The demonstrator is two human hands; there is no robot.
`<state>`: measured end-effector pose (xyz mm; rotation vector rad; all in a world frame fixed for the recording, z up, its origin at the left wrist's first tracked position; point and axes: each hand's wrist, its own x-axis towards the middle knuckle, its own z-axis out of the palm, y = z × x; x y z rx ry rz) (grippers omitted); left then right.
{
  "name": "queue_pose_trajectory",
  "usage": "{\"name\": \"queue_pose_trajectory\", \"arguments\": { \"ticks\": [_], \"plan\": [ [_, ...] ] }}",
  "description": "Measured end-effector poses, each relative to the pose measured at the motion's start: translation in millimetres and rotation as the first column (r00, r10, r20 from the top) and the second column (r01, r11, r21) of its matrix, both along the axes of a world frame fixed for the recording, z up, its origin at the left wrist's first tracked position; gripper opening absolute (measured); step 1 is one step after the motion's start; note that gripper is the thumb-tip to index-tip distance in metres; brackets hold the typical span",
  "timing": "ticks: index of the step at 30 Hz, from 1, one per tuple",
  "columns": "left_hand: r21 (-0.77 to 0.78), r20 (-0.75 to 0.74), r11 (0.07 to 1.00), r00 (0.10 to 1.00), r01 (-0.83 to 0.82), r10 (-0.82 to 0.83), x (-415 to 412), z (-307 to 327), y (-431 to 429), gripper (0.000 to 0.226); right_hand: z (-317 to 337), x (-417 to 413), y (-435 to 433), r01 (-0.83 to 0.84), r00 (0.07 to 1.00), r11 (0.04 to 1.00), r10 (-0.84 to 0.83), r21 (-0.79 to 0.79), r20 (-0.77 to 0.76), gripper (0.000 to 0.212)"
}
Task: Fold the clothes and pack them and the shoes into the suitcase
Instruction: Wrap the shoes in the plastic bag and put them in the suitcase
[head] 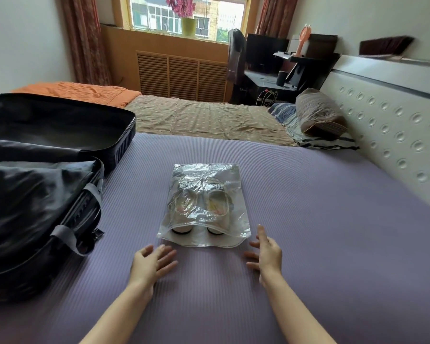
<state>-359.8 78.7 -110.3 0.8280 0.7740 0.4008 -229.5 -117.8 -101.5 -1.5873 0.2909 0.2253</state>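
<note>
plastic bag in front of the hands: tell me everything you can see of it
The plastic bag is clear, glossy and crinkled. It lies flat on the purple ribbed mat, its long side pointing away from the person. Inside, a pair of light shoes sit side by side, their dark ends toward the near edge. Whether it is sealed cannot be told. The left hand and right hand, both open, flank its near corners and seem just clear of it.

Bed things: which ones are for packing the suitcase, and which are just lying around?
For packing: shoes inside the clear bag; open suitcase; left hand and right hand, both open near the bag.

Just lying around: pillow; orange blanket; flower pot; pink fan.
</note>
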Motion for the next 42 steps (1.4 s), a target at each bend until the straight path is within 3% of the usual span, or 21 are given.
{"name": "queue_pose_trajectory", "arguments": {
  "ticks": [5,8,12,21,30,33,38,42],
  "plan": [
    [0.019,-0.023,0.991,0.991,0.132,-0.132,-5.9,7.9,-50.3,0.026,3.7,13.5,0.7,-0.074,0.997,0.984,0.074,-0.161,-0.004,0.021],
    [-0.095,-0.001,0.978,0.982,0.186,-0.187,6.4,10.5,-81.5,0.019,7.6,9.4,-4.9,-0.156,0.986,0.965,0.165,-0.213,0.024,0.018],
    [-0.259,-0.003,0.934,0.967,0.245,-0.254,34.0,11.1,-119.0,0.018,13.3,11.5,-7.4,-0.272,0.962,0.949,0.275,-0.158,-0.005,0.012],
    [-0.471,-0.006,0.878,0.995,0.088,-0.103,89.5,13.2,-145.8,0.008,14.3,24.0,-19.7,-0.350,0.937,0.927,0.349,-0.132,-0.033,0.014],
    [-0.444,-0.116,0.877,0.982,-0.186,0.150,117.9,8.9,-156.6,0.011,8.4,32.7,-24.0,-0.386,0.919,0.917,0.391,-0.107,0.041,0.014],
    [-0.356,-0.175,0.887,0.953,-0.296,0.247,121.9,8.1,-161.9,0.016,2.6,33.1,-25.4,-0.350,0.928,0.933,0.358,-0.088,0.100,0.014],
    [-0.254,-0.184,0.892,0.924,-0.373,0.334,125.4,13.8,-168.0,0.016,-6.8,33.4,-18.6,-0.216,0.958,0.970,0.233,-0.112,0.170,0.006],
    [-0.201,-0.199,0.890,0.907,-0.408,0.371,120.7,12.8,-158.5,0.024,-9.7,35.3,-18.5,-0.221,0.946,0.960,0.254,-0.172,0.200,0.012]
  ]
}}
